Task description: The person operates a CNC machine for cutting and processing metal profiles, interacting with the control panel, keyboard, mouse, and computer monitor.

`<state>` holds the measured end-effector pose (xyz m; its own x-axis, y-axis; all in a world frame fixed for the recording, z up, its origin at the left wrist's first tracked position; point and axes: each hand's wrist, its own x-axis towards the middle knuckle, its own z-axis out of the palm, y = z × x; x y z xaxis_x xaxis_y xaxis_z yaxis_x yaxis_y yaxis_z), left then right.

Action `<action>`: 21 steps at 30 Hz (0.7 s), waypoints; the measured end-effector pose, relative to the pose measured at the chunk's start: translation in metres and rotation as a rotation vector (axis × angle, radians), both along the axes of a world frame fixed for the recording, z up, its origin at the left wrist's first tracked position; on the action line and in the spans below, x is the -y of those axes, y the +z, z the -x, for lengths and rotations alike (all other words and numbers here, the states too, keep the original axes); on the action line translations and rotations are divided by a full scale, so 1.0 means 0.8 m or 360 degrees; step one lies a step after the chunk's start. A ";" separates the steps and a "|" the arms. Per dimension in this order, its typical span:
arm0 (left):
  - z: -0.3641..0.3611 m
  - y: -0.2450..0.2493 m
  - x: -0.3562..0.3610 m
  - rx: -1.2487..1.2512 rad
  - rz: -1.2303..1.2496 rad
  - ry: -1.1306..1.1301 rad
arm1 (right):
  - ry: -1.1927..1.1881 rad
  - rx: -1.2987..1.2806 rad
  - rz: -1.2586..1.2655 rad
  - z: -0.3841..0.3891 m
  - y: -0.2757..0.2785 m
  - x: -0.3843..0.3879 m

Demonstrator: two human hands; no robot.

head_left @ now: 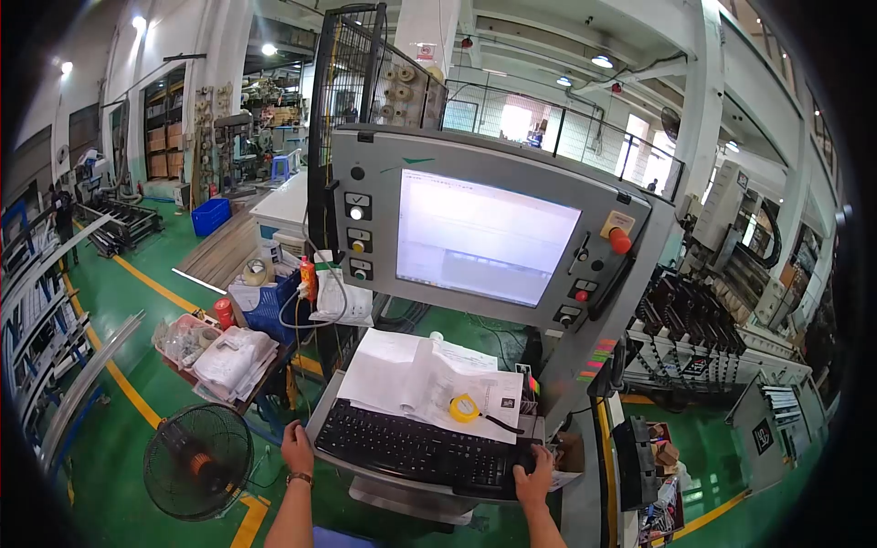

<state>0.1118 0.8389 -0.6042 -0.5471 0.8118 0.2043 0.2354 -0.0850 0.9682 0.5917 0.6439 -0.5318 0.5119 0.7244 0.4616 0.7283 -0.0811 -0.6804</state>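
Note:
My right hand (535, 477) is closed over a black computer mouse (524, 453) at the right end of the tray. My left hand (297, 449) is at the left edge of the keyboard tray (322, 413), its fingers curled; whether they grip the edge is hidden. Between the two hands lies a black keyboard (411, 449). Behind it are white paper sheets (384, 365), one partly curled up, with a yellow tape measure (464, 408) on top. Above stands a grey control panel (365, 151) with a lit screen (484, 237), its text too faint to read.
A red emergency-stop knob (620, 240) and several buttons flank the screen. Left of the tray are a black floor fan (198, 461), a cart with bagged items (236, 361) and a blue bin (269, 310). Black machinery (690, 320) stands at right; metal profiles (91, 384) are at far left.

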 end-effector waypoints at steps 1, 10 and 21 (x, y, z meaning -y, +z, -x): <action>0.000 0.004 0.000 -0.0144 0.0035 0.0010 | 0.0022 0.0006 -0.0045 -0.001 -0.003 -0.001; 0.004 0.056 -0.024 -0.0758 0.0301 -0.0023 | -0.0048 0.0151 0.0084 0.005 -0.003 0.008; -0.001 0.057 -0.032 -0.0760 0.0668 -0.0073 | 0.0052 0.0123 0.0093 0.002 -0.007 0.001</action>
<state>0.1129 0.8645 -0.5587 -0.4373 0.8961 0.0766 0.6546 0.2587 0.7103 0.5902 0.6432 -0.5373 0.4521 0.7669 0.4555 0.7815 -0.0945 -0.6167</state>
